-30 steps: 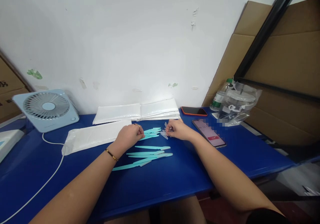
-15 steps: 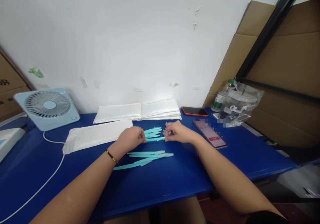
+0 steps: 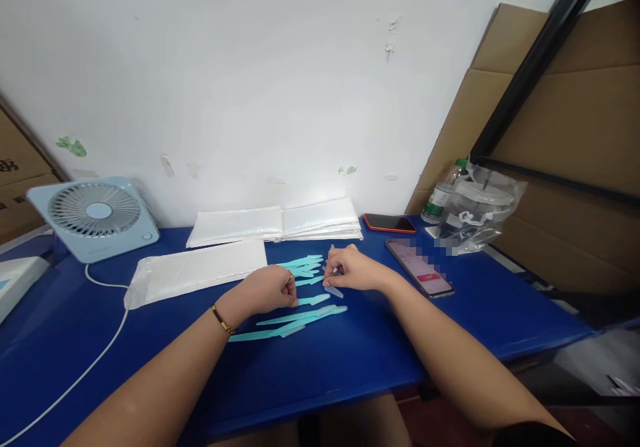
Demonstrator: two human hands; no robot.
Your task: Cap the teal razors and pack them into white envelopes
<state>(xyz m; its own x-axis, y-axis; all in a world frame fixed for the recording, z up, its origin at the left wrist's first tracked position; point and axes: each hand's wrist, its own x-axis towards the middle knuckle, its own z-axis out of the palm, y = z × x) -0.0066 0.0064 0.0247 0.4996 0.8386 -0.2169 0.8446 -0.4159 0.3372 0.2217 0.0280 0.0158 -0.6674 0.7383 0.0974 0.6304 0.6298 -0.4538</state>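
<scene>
Left hand (image 3: pixel 270 290): the fingers are clamped on one turquoise stick (image 3: pixel 313 300), slim and flat with a paler tip pointing to 3 o'clock, low over the desk (image 3: pixel 370 354). Right hand (image 3: pixel 353 268): the fingers bend over clear pieces (image 3: pixel 334 292) at 2 o'clock from that tip; whether they grip one cannot be told. From the left fingers, a turquoise pile (image 3: pixel 303 264) lies at 12 o'clock, further sticks (image 3: pixel 300 317) at 6 o'clock. Compared with the preceding frame, the left hand sits nearer the wearer and grips a different stick.
</scene>
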